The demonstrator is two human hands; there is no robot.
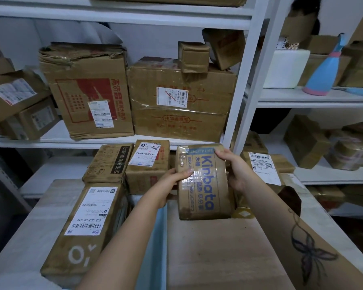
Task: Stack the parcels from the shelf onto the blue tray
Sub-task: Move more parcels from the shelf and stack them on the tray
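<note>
I hold a brown parcel printed "Kinbata" [203, 183] in both hands, above the other parcels in front of me. My left hand [172, 181] grips its left edge, fingers curled over the taped face. My right hand [237, 170] grips its right edge. Below it lies a large flat carton [222, 254]. A strip of the blue tray [155, 237] shows between that carton and a long labelled parcel [84, 227] on the left. Two more parcels [147, 164] stand behind, and another labelled one [264, 166] lies to the right.
White shelving [245, 80] rises close in front. Its middle shelf carries two big cartons [88, 88], with small boxes [194, 56] on top of one. The right bay holds a white box [285, 68], a blue and pink bottle [323, 74] and more parcels [306, 141].
</note>
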